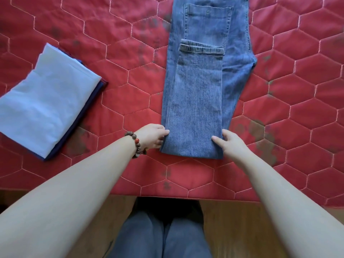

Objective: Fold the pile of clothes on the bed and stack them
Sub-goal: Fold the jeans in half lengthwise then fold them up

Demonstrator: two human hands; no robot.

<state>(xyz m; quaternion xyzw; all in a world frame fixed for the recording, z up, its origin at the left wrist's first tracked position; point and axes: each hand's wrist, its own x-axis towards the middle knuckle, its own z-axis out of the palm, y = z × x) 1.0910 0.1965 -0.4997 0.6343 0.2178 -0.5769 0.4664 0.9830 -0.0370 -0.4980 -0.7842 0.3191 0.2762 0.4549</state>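
Two bare forearms reach over the red quilted bed (111, 58). Left hand (152, 135) and right hand (230, 141) each pinch a near corner of one pair of jeans (195, 101), folded lengthwise with hems doubled back, probably ready for another fold. At far left lies one stack (44, 101) of perhaps two folded garments.

Bare quilted bedspread (130, 71) between folded light-blue stack (46, 101) near left edge and jeans (195, 99) mid-bed; right side open.
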